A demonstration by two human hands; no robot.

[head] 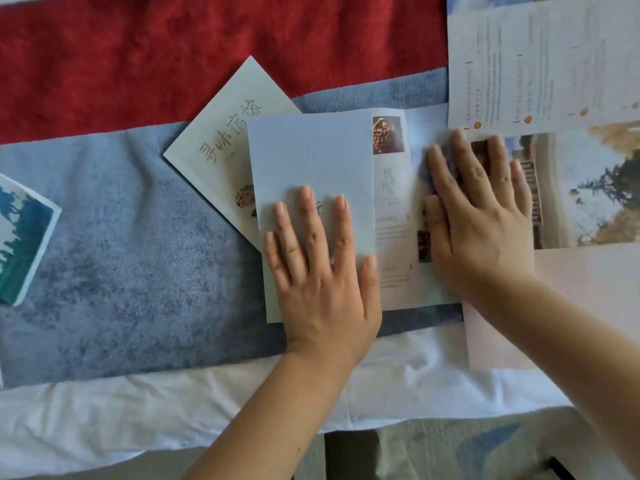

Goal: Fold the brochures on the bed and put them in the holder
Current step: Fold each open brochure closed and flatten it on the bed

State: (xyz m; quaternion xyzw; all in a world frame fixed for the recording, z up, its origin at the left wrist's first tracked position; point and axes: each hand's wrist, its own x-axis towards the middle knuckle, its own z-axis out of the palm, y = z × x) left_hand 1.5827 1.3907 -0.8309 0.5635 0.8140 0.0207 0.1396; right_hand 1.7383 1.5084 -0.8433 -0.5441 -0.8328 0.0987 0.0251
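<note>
A pale blue brochure (311, 157) lies in the middle of the bed, its left panel folded over the printed inside. My left hand (322, 271) presses flat on that folded panel, fingers spread. On the brochure's right part my right hand (478, 216) lies flat and looks blurred. Under the brochure's left edge sits a folded brochure (228, 133) with large characters on its cover. Another folded brochure (20, 237) with a blue-green cover lies at the far left. No holder is in view.
An unfolded text sheet (540, 60) and a photo brochure (588, 188) lie at the right, with a pink sheet (568, 289) below them. The bed has a red blanket (207, 46) at the back, a blue runner (121, 254) and a white sheet (138, 410) at the near edge.
</note>
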